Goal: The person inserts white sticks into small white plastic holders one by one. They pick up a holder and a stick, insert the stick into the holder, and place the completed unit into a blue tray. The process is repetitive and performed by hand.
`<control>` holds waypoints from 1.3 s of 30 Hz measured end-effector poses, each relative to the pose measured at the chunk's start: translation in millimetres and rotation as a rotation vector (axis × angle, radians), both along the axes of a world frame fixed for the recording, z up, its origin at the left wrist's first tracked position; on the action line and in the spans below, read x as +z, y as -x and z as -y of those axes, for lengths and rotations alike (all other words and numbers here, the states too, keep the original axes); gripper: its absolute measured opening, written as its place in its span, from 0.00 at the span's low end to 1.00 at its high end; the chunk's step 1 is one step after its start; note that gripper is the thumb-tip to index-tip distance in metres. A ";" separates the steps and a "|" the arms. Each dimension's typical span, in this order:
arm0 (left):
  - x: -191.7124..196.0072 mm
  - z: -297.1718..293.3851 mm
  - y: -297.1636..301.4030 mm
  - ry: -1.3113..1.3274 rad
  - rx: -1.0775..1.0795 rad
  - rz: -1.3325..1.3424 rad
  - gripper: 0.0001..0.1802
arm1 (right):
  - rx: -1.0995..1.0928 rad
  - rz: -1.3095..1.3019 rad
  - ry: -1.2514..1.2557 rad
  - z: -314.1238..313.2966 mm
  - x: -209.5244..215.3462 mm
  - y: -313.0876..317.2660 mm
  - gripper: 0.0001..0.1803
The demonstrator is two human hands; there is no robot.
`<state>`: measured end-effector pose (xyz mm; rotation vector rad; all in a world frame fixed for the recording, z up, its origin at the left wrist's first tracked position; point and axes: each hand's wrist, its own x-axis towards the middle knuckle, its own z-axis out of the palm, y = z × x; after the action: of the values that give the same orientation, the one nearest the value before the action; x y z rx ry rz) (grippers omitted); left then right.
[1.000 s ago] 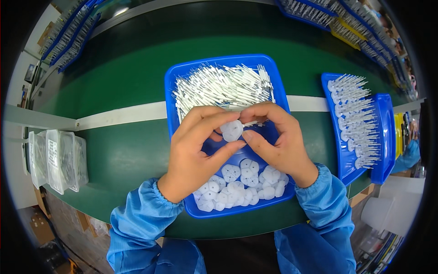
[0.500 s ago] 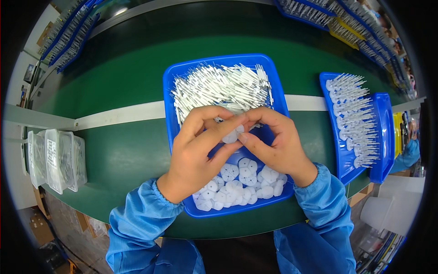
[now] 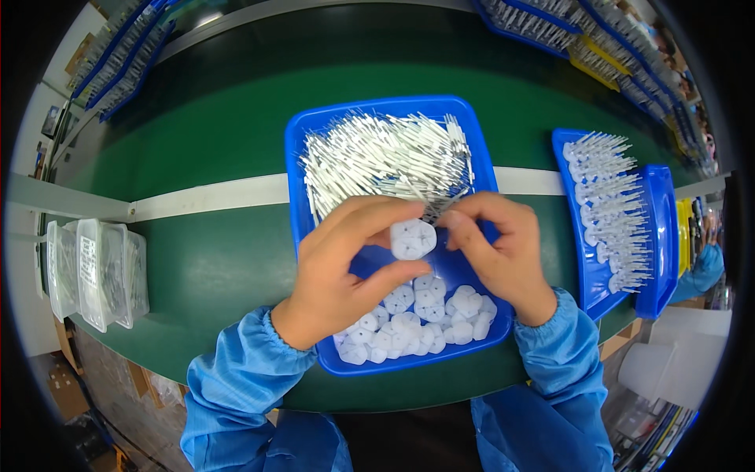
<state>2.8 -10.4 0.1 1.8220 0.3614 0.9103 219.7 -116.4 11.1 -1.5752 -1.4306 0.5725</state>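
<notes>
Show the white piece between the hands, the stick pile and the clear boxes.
White piece (image 3: 413,239), head view, on its face.
Stick pile (image 3: 385,157), head view, near its middle.
Clear boxes (image 3: 96,275), head view, on the middle one.

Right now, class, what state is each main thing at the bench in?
White disc: lifted above the central tray
Left fingers: curled around the disc
Right fingers: bunched beside it, grip unclear
Rods: piled loosely
Loose discs: heaped
Central tray: open, partly filled
Right-side tray: open, loaded
Clear boxes: side by side, lidded or not unclear
</notes>
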 end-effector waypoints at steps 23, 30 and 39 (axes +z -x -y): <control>-11.7 -9.7 -0.7 0.249 0.038 -0.121 0.18 | 0.011 -0.007 -0.192 -2.6 -14.4 5.7 0.10; -7.9 -7.9 -4.4 0.293 0.106 -0.070 0.23 | -0.047 0.075 -0.144 0.6 -11.3 9.7 0.10; -9.2 -8.6 -3.5 0.284 0.113 -0.046 0.23 | -0.038 -0.065 -0.008 3.8 -9.9 10.2 0.09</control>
<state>6.2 -1.8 -9.1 1.5755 0.5971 0.8475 209.6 -120.2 1.2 -1.5597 -1.3503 0.5898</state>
